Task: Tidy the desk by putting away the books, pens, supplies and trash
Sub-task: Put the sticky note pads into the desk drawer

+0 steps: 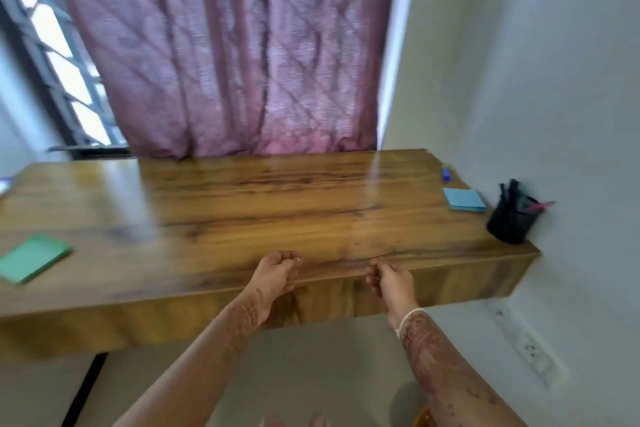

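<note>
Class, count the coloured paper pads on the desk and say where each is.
2. A green pad lies near the left front of the desk; a blue pad lies at the right, beside the black pen holder. Others may be hidden past the left edge.

Motion blur smears the left grip and the right grip. Both show curled fingers at the near edge of the brown wooden worktop, but whether either pinches anything cannot be told. Far right of the right grip, the black mesh pen pot holds dark sticks and a pink one, too blurred to name. Beyond it, the small blue stick-shaped object could be a marker or a glue stick. Far left of the left grip lies a flat green rectangle, book or pad unclear. The worktop's left end and a pale scrap are cut by the frame. Below the right grip, an orange round thing is clipped by the bottom edge.
</note>
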The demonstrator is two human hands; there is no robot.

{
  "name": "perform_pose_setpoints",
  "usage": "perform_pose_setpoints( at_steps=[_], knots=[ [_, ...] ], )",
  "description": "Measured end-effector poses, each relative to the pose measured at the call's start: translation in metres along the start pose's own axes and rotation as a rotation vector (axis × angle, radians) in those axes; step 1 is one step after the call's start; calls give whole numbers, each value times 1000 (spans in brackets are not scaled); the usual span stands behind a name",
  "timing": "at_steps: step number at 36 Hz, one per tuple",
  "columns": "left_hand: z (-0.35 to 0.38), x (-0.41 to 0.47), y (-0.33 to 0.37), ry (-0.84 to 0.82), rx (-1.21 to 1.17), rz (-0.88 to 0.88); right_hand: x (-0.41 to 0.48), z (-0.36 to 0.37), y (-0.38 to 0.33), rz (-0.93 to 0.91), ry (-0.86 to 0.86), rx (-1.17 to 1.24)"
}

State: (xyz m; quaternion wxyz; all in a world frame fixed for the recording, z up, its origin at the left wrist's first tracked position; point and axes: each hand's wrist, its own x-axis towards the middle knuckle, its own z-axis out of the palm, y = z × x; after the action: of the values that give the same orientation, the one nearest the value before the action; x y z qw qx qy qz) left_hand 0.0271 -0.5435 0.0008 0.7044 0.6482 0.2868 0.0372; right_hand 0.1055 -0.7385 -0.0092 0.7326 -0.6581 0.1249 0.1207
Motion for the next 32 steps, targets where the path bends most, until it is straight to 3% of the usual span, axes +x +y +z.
perform_pose_setpoints(
  at_steps=[11,18,23,32],
  knots=[
    [-119,-88,-54,310,-193,-12,-63,92,59,90,-244,-118],
    [-176,-115,-75,458,-98,-5,-100,149,93,179,-322,-136],
    [-212,-120,-80,516,72,26,-117,190,120,275,-299,-87],
    [-290,-91,-69,396,651,135,-133,265,169,521,-245,21]
  ],
)
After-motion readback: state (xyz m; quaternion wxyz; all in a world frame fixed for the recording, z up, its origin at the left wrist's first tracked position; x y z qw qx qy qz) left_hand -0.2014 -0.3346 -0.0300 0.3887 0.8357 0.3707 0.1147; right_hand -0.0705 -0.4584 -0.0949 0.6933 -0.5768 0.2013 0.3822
